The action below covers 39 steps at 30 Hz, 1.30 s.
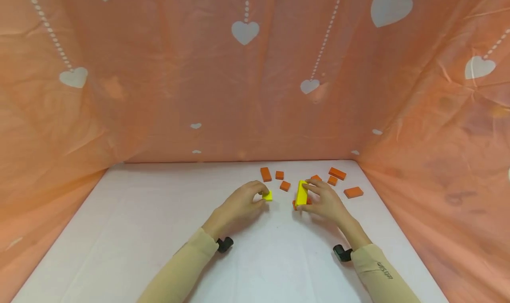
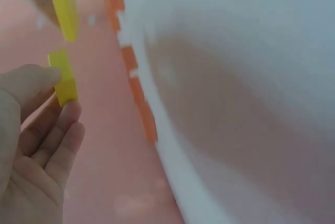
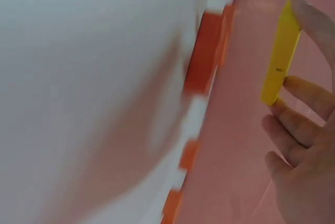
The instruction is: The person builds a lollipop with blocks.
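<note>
Between thumb and fingers, my left hand (image 1: 241, 201) pinches a small yellow block (image 1: 268, 197), held above the white table. In the left wrist view that small yellow block (image 2: 66, 89) shows two faces, thumb on one side and fingertips at its lower end. My right hand (image 1: 326, 203) grips a longer yellow block (image 1: 301, 194) by its two ends, a little to the right of the small one. The right wrist view shows the long yellow block (image 3: 281, 59) with a small dark mark on its side. An orange block (image 1: 295, 205) is partly hidden behind it.
Several orange blocks lie on the white table (image 1: 139, 232) toward its back right, among them a long one (image 1: 265, 174), a small one (image 1: 284, 186) and another long one (image 1: 353, 192). A pink cloth with white hearts (image 1: 255, 95) walls the back and sides.
</note>
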Each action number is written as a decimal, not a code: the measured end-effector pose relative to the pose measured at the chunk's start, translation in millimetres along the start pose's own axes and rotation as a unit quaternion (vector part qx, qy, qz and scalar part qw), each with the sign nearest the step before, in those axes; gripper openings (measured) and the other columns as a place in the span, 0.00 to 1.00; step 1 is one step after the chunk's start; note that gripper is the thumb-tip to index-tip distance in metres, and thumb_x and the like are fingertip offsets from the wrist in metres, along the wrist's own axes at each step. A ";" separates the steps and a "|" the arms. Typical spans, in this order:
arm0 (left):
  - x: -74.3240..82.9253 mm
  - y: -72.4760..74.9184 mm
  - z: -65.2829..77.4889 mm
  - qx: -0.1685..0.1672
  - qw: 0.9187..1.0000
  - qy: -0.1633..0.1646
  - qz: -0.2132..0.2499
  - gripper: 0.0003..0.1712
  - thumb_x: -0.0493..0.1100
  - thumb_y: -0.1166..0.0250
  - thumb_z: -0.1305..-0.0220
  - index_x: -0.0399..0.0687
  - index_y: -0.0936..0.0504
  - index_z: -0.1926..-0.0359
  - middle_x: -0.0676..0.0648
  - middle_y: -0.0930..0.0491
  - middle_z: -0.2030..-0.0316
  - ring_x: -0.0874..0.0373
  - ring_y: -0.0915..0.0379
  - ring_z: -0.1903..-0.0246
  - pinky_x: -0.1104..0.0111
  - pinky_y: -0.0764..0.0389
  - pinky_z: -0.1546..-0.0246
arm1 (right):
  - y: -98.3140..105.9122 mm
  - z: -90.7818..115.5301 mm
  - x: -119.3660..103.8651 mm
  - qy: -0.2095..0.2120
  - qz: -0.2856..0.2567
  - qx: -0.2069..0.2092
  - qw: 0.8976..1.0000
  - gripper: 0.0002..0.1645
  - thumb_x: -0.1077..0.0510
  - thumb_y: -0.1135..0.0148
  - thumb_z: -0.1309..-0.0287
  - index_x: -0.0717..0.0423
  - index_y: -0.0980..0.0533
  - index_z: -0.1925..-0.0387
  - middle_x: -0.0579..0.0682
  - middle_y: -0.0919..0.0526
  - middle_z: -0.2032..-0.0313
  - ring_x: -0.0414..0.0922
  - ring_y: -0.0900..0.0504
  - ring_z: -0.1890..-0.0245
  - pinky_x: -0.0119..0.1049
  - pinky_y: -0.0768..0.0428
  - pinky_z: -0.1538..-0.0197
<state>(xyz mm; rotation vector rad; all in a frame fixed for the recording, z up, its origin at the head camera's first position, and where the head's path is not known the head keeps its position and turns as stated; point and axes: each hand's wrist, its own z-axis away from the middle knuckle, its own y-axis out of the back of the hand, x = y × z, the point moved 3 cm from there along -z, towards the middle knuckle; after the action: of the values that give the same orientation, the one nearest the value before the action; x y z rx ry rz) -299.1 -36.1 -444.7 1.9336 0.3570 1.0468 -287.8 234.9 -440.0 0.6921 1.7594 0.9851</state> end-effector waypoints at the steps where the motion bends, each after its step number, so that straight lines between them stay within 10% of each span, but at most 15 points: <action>1: -3.8 3.5 2.6 0.010 1.000 0.005 0.001 0.10 0.36 0.31 0.31 0.47 0.15 0.50 0.51 0.17 0.49 0.55 0.21 0.46 0.60 0.20 0.40 | -3.5 -1.1 -5.0 0.001 -0.001 -0.004 1.000 0.45 0.47 0.17 0.50 0.60 0.23 0.32 0.64 0.27 0.30 0.68 0.33 0.29 0.70 0.32 0.31; 13: -36.8 37.3 27.1 0.122 0.991 0.034 0.040 0.14 0.31 0.28 0.35 0.41 0.15 0.50 0.47 0.16 0.51 0.49 0.19 0.50 0.56 0.18 0.42 | -41.6 -15.2 -68.1 0.057 -0.017 -0.042 0.997 0.44 0.46 0.17 0.51 0.60 0.21 0.35 0.59 0.24 0.31 0.61 0.30 0.29 0.60 0.30 0.28; 39: -62.4 46.7 46.3 0.046 0.992 0.103 0.051 0.11 0.31 0.31 0.39 0.39 0.14 0.55 0.43 0.14 0.54 0.47 0.19 0.54 0.54 0.16 0.50 | -108.2 -28.1 -136.0 0.147 0.113 -0.156 0.970 0.43 0.35 0.18 0.55 0.52 0.17 0.39 0.50 0.17 0.40 0.51 0.21 0.38 0.45 0.26 0.30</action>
<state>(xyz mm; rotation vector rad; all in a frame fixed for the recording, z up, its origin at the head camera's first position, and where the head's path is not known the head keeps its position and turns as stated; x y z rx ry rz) -307.3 -126.1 -451.8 1.9456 0.4305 1.3242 -265.5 61.8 -463.4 0.5732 1.7428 1.5490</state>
